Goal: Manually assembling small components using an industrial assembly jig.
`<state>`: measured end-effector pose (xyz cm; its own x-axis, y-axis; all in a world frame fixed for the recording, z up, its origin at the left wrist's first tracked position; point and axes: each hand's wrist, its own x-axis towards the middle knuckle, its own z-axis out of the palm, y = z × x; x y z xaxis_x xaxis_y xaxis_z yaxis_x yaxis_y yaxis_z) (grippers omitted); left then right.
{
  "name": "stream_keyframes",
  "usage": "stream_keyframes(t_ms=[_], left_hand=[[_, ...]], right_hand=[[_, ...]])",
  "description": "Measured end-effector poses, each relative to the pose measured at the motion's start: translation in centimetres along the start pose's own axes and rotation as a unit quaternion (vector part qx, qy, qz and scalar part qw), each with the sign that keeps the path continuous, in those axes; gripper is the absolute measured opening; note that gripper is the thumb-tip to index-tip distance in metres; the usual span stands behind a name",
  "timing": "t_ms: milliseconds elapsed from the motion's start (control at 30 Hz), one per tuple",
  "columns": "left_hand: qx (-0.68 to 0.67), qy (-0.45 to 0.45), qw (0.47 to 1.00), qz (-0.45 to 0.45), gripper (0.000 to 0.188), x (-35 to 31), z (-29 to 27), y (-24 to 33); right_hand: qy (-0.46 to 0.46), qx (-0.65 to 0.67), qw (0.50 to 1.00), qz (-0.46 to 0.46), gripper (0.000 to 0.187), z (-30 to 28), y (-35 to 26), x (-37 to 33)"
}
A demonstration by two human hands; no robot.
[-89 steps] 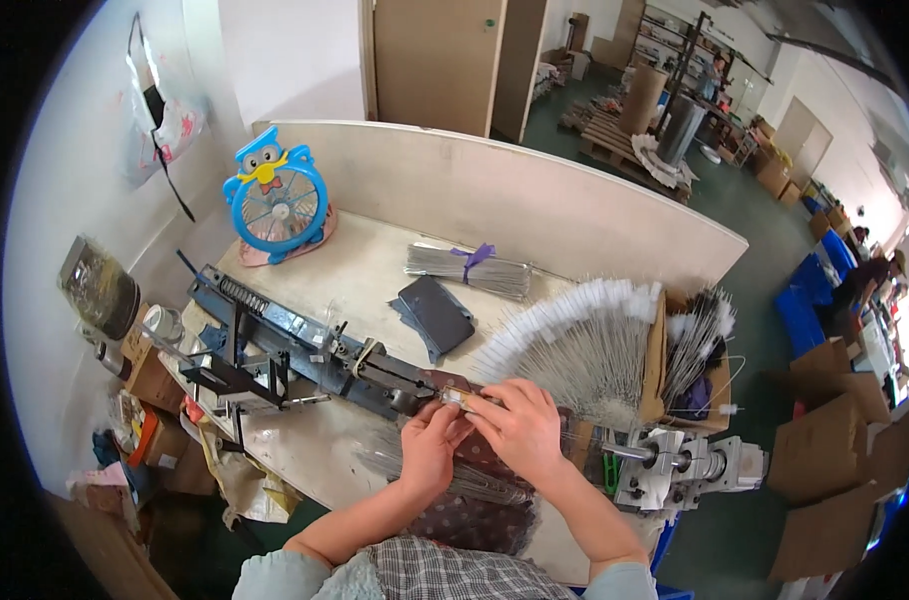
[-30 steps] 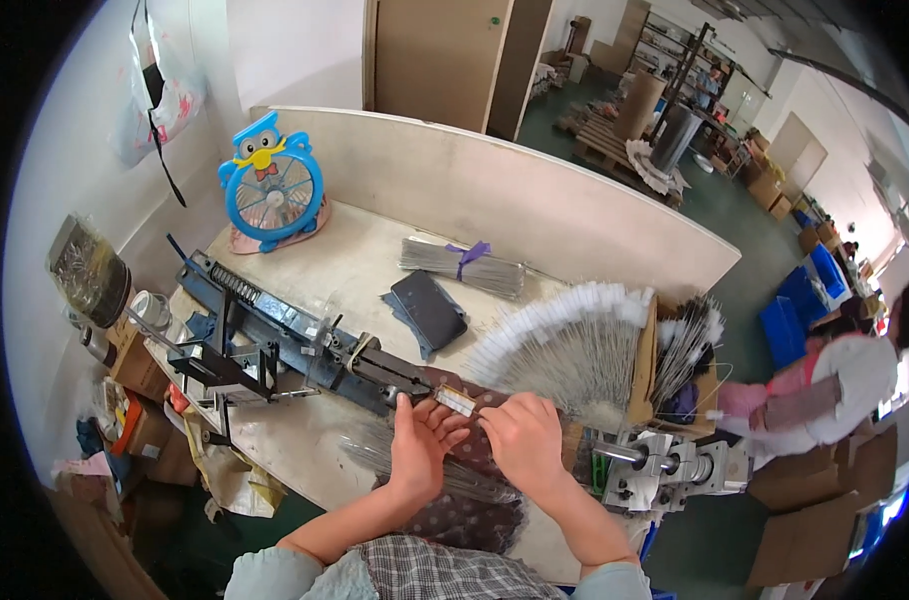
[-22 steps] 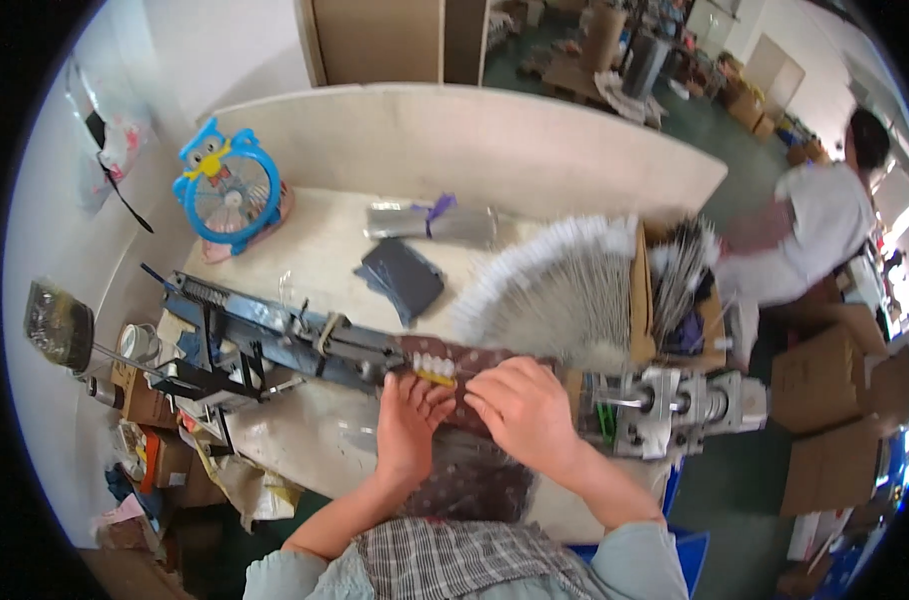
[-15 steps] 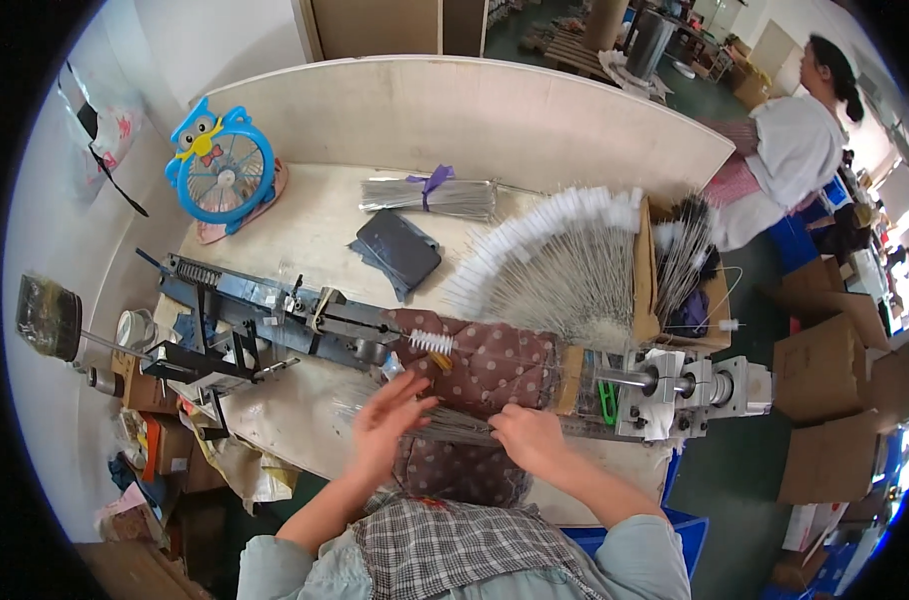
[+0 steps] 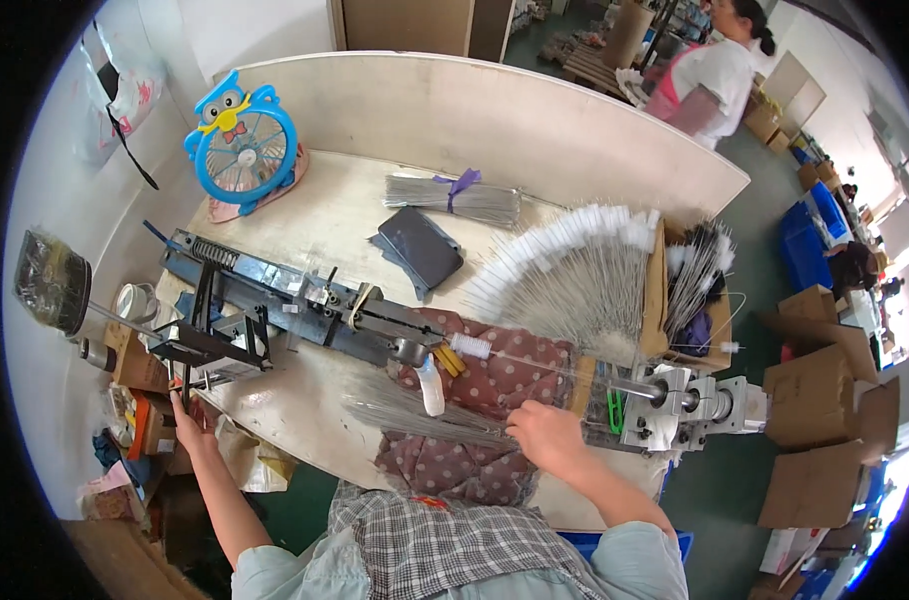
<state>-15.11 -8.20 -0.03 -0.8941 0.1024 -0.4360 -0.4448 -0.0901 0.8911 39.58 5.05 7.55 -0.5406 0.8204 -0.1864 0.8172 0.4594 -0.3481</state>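
Note:
My left hand (image 5: pixel 193 428) is at the lower end of a black metal lever frame (image 5: pixel 190 345), fingers stretched and thumb apart. The fingertips reach the frame's lower bar; whether they press on it is hard to see. My right hand (image 5: pixel 547 437) has its fingers pinched at the right ends of a loose bundle of thin metal wires (image 5: pixel 425 412). Just beyond, a white bristle brush (image 5: pixel 472 346) lies in line between a long dark metal rail (image 5: pixel 305 300) and a silver spindle (image 5: pixel 640 388), its wire stem running right. A white-wrapped handle (image 5: pixel 432 388) hangs beside it.
Finished-looking white-tipped wire brushes (image 5: pixel 575 270) fan out beside a cardboard box (image 5: pixel 658 300). Behind are a tied wire bundle (image 5: pixel 415 190), a dark flat pad (image 5: pixel 425 245) and a blue fan (image 5: pixel 245 150). A brown dotted cloth (image 5: pixel 460 468) covers the front edge. A person (image 5: pixel 710 80) stands beyond the panel.
My left hand has moved from beside the wire bundle to the lever frame at far left. My right hand stays at the wire ends. The brush's bristles look more compact. The person beyond has shifted.

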Motion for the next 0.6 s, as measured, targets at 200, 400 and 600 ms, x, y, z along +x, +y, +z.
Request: stream_keyframes(t_ms=[200, 400, 600], left_hand=[[-0.053, -0.067, 0.996, -0.018, 0.032, -6.1, 2.5, -5.2], [-0.074, -0.352, 0.893, -0.272, 0.024, -20.7, 8.3, -9.8], [0.176, -0.542, 0.814, -0.112, 0.026, -32.9, 14.9, -11.3]], right_hand=[[0.017, 0.026, 0.999, 0.023, 0.009, -1.2, 0.8, -0.7], [0.055, 0.031, 0.998, 0.013, 0.013, -0.4, 1.9, -1.1], [0.101, 0.009, 0.995, -0.002, 0.019, -0.3, 1.3, -2.2]])
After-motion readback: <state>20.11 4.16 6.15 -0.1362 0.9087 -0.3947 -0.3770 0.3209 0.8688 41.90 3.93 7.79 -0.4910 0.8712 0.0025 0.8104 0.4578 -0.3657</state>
